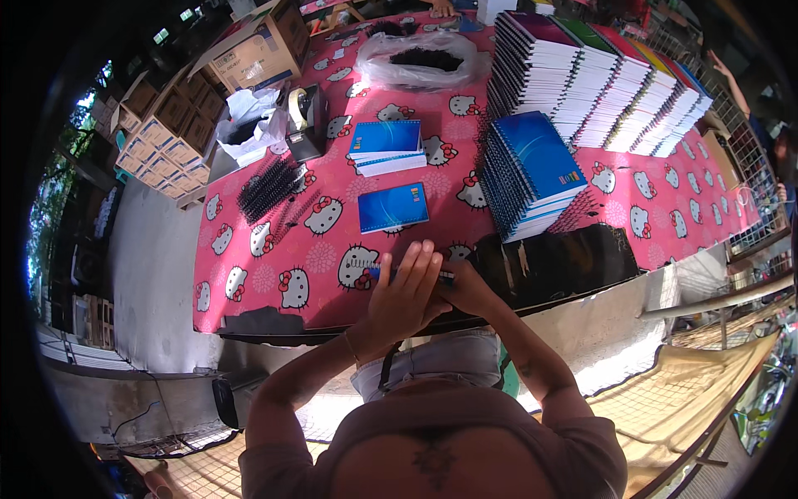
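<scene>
Nearby, clear bag (420, 60) holds black coils (426, 58).

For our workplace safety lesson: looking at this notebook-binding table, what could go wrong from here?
1. The left hand and right hand work a small blue notebook right at the table edge; it could slip off.
2. The blue notebook stack leans, so it might topple.
3. Loose black binding coils lie near the side edge and could roll off.
</scene>
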A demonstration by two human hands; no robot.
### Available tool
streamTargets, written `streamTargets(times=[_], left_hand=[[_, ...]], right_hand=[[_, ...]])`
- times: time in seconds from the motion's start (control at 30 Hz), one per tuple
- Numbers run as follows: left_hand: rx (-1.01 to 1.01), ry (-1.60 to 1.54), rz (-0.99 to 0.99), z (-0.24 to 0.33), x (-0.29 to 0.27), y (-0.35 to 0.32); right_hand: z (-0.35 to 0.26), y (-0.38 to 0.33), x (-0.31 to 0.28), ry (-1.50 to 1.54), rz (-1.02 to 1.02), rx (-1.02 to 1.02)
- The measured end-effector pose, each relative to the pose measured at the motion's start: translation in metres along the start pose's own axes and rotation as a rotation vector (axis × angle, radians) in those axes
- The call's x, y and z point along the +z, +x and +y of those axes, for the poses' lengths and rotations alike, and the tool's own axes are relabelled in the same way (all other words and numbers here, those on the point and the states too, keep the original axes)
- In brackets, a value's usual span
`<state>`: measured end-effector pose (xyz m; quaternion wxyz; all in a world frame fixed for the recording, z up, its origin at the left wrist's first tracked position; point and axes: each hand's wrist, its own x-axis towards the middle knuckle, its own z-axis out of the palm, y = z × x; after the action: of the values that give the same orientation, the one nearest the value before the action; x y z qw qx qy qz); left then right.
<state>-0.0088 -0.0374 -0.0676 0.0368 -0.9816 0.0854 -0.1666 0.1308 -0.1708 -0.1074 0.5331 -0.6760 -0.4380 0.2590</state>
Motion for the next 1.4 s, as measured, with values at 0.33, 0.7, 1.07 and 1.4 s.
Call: streamTargets(times=[0.33, 0.7, 1.07, 1.4], left_hand=[[-0.125, -0.362, 0.214, -0.018, -0.011, 0.019], [-0.088, -0.294, 0.268, -0.017, -0.008, 0.021], [-0.486, -1.027, 0.209, -0.007, -0.134, 0.077], [0.060, -0.769, 0.384, -0.054, -0.089, 0.267]], right_hand=[[-0.037, -0.009, -0.024, -0.152, 0.124, -0.192], [-0.050, -0.016, -0.059, -0.150, 0.022, -0.157], [-0.135, -0.044, -0.044, 0.088, 0.544, -0.306], [-0.154, 0.003, -0.206, -0.390, 0.590, -0.077]])
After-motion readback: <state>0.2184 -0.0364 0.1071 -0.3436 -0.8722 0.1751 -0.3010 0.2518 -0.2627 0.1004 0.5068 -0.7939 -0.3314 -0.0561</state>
